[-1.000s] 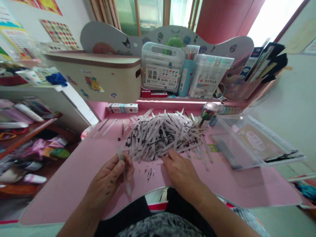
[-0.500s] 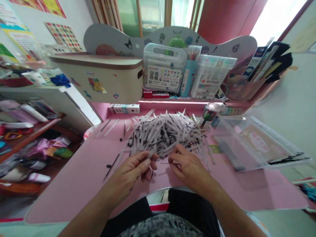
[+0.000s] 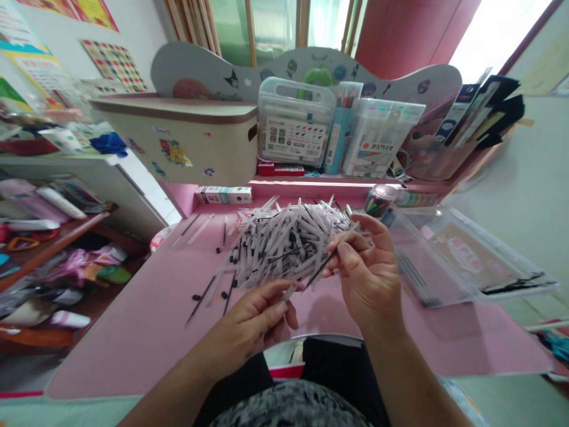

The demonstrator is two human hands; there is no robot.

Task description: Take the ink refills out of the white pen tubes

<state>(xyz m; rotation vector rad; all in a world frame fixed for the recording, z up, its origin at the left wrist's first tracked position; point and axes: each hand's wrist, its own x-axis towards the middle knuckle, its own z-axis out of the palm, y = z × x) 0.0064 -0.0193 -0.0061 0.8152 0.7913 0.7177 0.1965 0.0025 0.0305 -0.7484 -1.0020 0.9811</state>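
Note:
My left hand (image 3: 264, 317) is closed around a whitish translucent pen barrel (image 3: 290, 292), whose end shows past the thumb. Thumb and fingers of my right hand (image 3: 368, 270) pinch a thin black pen refill (image 3: 319, 273) that slants down to the left. Its lower tip is close to the barrel's end; I cannot tell whether they touch. Behind both hands lies a heap of whitish and black pen parts (image 3: 284, 237). A few loose dark refills (image 3: 202, 301) and small black caps (image 3: 196, 297) lie left of it on the pink desk (image 3: 133, 332).
A clear plastic box (image 3: 457, 296) with grey rods beside its wall stands at the right. A jar of coloured items (image 3: 380, 198) is behind it. Along the back shelf are a beige bin (image 3: 191, 142), a clear marker case (image 3: 296, 124) and a pen holder (image 3: 435, 157).
My right hand has risen and moved right, and the black refill now shows in its fingers. My left hand has shifted slightly right and down. Another dark refill with a cap now shows on the left.

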